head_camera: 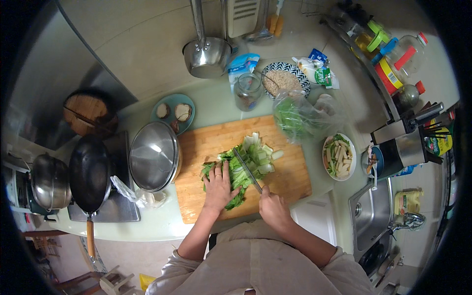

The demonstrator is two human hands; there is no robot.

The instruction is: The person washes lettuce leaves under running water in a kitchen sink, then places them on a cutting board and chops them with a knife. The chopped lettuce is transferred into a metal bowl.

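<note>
A heap of cut leafy greens [254, 156] lies on a wooden cutting board [291, 177], pale stem pieces to the right and dark leaves to the left. My left hand [218, 186] presses down on the leafy end, fingers spread over it. In my right hand [273, 208] is the handle of a kitchen knife [247, 170]. Its blade runs up and left across the greens, just right of my left hand. The blade's lower edge is hidden among the leaves.
Left of the board stand a steel bowl [153, 156] and a black wok [89, 173]. A plastic bag of greens [295, 118] overlaps the board's far right corner. Right of it are a bowl of sliced food [338, 156], a knife block [407, 147] and a sink [372, 210]. A glass jar [248, 92] stands behind.
</note>
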